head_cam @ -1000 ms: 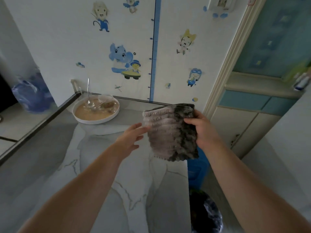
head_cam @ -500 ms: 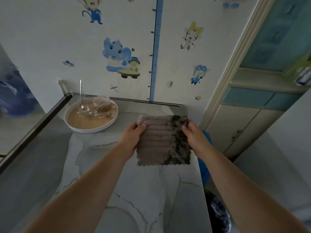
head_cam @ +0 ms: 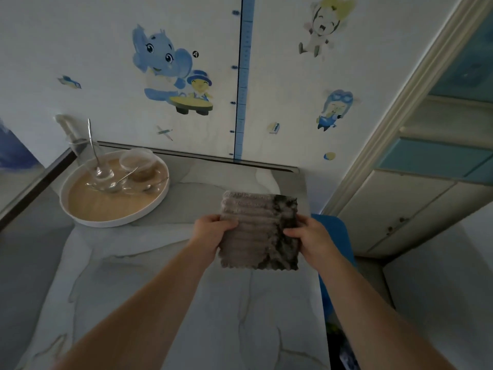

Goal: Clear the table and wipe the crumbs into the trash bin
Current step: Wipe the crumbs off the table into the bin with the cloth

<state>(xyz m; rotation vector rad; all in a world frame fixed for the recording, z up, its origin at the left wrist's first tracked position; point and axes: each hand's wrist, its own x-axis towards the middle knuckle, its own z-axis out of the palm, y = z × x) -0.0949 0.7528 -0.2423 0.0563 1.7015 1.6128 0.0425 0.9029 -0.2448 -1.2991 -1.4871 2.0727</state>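
Note:
A ribbed grey cloth [head_cam: 257, 231] with a dark right side is spread out just above the marble table [head_cam: 160, 289]. My left hand [head_cam: 210, 233] grips its left edge and my right hand [head_cam: 310, 237] grips its right edge, thumbs on top. A round white tray [head_cam: 80, 212] with a tan floor stands at the table's far left and carries a glass [head_cam: 93, 161] with a spoon in it, a small lidded cup [head_cam: 137, 164] and loose spoons. A dark trash bin [head_cam: 344, 351] shows only as a sliver below the table's right edge.
The wall with cartoon stickers runs right behind the table. A blue stool or seat [head_cam: 336, 236] stands by the table's right side. Pale cabinets [head_cam: 416, 209] and a doorway frame fill the right. A dark rail edges the table's left side.
My left hand has taken hold of the cloth's left edge. Both hands have lowered the cloth toward the table and spread it flat. The view has tilted downward.

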